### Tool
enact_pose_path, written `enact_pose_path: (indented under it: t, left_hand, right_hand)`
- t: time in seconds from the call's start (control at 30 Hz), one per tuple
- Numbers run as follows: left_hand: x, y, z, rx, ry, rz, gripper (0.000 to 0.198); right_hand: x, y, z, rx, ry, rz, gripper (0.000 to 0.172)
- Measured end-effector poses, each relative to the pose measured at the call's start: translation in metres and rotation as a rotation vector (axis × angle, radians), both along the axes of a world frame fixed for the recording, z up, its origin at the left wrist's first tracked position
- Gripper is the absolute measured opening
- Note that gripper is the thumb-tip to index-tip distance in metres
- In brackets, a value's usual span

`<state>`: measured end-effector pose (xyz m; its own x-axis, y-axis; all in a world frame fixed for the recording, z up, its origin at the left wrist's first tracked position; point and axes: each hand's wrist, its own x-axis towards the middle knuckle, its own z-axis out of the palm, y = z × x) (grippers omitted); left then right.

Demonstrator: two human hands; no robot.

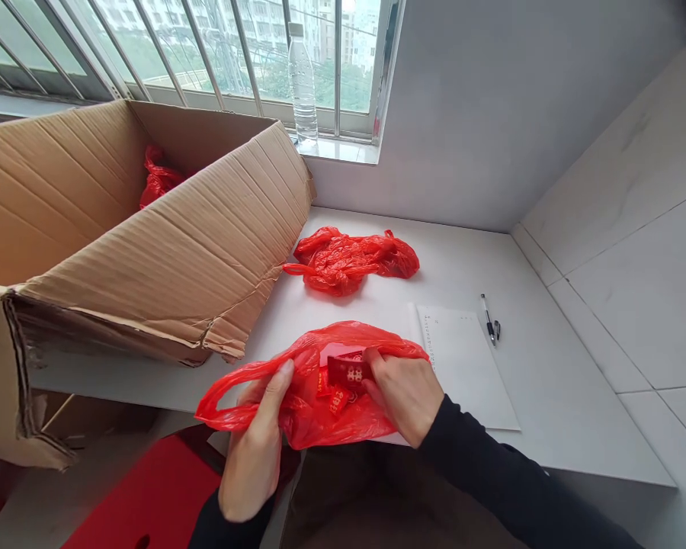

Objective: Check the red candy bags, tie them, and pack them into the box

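A thin red plastic bag [314, 428] lies open at the front edge of the white table. My left hand [256, 446] grips its left side near the loop handle, thumb on top and fingers partly hidden behind the plastic. Inside the bag's mouth, my right hand [403, 390] pinches a small dark red packet [343, 371] printed with a pale double-happiness sign. Small bright red wrapped pieces [338, 399] with gold print lie below it in the bag. A bit of pink [332, 353] shows behind the packet.
Another crumpled red bag [348, 259] sits farther back on the white table [560, 366]. To its left stands a large open cardboard box [165, 259] with a red bag [158, 179] inside. At right are a paper pad [469, 381] and a pen [488, 316]. A bottle [303, 91] stands on the windowsill.
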<state>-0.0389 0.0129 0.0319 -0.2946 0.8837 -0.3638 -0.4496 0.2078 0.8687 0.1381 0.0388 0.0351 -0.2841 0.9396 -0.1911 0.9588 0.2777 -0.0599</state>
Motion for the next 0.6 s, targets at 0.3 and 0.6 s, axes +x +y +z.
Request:
enact_pose_path:
  t: [0.3,0.6]
  left_hand:
    - [0.000,0.000,0.002,0.048,-0.005,0.023,0.023]
    - [-0.005,-0.005,-0.001,-0.045,0.003,0.122,0.033]
  right_hand:
    - [0.015,-0.035,-0.003,0.192,0.116,0.139,0.018]
    - [0.029,-0.058,0.037,0.455,0.631,0.147,0.012]
